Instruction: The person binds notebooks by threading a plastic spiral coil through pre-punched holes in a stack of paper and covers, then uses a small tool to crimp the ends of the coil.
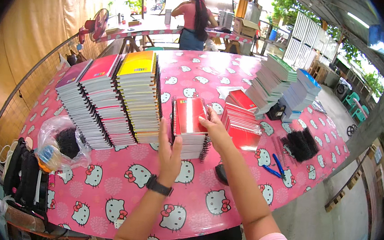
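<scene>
The red notebook (pixel 189 116) lies atop a squared stack on the worktop (pixel 112 184), its wire-bound edge toward nine o'clock. The left hand (pixel 168 157) stands upright by the stack's near-left corner, fingers straight, thumb apart, perhaps to keep the pile aligned. The right hand (pixel 213 126) lays its thumb on the cover, probably to steady it; whether its fingers pinch, I cannot tell. From there, red booklets (pixel 242 127) fan out toward three o'clock, seemingly for easy reach, with blue pliers (pixel 280 165) at four.

My left hand (pixel 169 158) holds its fingers (pixel 164 133) straight, thumb (pixel 178 147) apart; my right hand (pixel 214 129) angles inward, thumb pointing left, both bare forearms (pixel 144 212) stretched forward
</scene>
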`<move>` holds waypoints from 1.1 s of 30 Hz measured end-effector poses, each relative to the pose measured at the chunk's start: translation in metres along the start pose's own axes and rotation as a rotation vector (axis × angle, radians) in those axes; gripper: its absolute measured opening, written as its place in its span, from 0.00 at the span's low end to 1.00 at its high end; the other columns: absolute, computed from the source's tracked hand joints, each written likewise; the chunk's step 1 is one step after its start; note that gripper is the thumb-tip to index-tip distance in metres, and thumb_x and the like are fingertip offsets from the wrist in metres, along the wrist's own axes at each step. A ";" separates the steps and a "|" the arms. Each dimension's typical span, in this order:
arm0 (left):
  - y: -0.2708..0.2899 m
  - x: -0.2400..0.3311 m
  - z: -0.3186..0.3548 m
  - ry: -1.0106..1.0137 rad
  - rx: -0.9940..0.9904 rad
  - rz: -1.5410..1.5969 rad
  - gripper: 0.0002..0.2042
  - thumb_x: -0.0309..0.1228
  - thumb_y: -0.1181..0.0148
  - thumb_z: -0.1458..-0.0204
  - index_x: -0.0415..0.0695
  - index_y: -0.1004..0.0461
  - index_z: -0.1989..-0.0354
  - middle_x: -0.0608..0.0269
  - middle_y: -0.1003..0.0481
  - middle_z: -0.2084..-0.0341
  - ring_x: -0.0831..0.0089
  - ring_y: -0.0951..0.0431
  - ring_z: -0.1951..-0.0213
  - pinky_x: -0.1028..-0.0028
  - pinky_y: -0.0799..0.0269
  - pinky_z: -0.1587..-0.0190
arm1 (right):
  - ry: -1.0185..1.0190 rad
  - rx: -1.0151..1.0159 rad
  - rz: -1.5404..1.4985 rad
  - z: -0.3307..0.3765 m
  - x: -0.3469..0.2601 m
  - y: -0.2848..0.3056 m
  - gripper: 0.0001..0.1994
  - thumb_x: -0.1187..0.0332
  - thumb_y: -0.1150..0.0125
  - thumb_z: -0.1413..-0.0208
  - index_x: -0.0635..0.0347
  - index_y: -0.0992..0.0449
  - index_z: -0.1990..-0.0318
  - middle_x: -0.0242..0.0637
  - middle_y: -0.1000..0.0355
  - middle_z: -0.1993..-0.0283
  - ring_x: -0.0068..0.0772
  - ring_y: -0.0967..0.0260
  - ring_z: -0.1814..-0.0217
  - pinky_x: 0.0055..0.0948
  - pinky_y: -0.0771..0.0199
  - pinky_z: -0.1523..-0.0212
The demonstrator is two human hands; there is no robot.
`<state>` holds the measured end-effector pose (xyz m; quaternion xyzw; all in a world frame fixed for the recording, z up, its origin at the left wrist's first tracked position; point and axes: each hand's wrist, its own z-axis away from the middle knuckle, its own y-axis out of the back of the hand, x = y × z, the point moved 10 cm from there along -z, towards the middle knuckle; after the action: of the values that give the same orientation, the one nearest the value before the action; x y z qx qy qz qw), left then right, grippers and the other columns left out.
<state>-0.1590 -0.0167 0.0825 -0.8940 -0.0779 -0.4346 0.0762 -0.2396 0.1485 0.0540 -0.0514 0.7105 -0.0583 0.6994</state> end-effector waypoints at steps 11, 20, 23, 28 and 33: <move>-0.011 -0.017 -0.002 -0.003 0.012 -0.077 0.22 0.34 0.55 0.41 0.35 0.43 0.41 0.49 0.45 0.38 0.58 0.48 0.36 0.64 0.54 0.36 | 0.229 -0.028 0.379 -0.014 -0.011 0.035 0.34 0.58 0.43 0.46 0.68 0.48 0.37 0.45 0.41 0.39 0.31 0.40 0.41 0.29 0.42 0.43; -0.015 0.073 0.008 -0.268 -0.019 -0.143 0.17 0.27 0.47 0.51 0.40 0.32 0.51 0.54 0.38 0.45 0.62 0.42 0.41 0.63 0.50 0.39 | 0.355 0.736 0.792 0.056 0.012 0.272 0.15 0.68 0.30 0.61 0.66 0.26 0.67 0.41 0.27 0.69 0.30 0.30 0.68 0.29 0.31 0.67; -0.035 0.081 0.031 -0.270 -0.109 -0.141 0.17 0.27 0.44 0.54 0.41 0.31 0.52 0.54 0.38 0.45 0.61 0.41 0.42 0.63 0.48 0.40 | 0.248 0.761 0.631 0.066 0.021 0.276 0.12 0.70 0.31 0.62 0.68 0.27 0.75 0.32 0.32 0.83 0.24 0.33 0.77 0.30 0.34 0.74; -0.064 0.074 0.078 -0.148 -0.302 -0.105 0.23 0.23 0.42 0.57 0.40 0.33 0.49 0.54 0.38 0.45 0.63 0.40 0.43 0.63 0.44 0.42 | 0.281 0.619 0.497 0.103 -0.028 0.239 0.07 0.77 0.37 0.55 0.65 0.28 0.68 0.31 0.29 0.74 0.20 0.34 0.74 0.21 0.34 0.76; -0.060 0.013 0.094 0.290 -0.227 0.286 0.24 0.19 0.37 0.58 0.36 0.35 0.49 0.51 0.36 0.47 0.69 0.37 0.44 0.69 0.40 0.43 | 0.200 0.303 0.307 0.175 -0.006 0.143 0.07 0.79 0.36 0.56 0.64 0.28 0.70 0.29 0.29 0.74 0.20 0.32 0.71 0.20 0.31 0.70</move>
<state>-0.0909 0.0618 0.0393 -0.8271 0.1109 -0.5491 0.0463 -0.0633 0.2885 0.0349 0.1689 0.7587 -0.0622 0.6260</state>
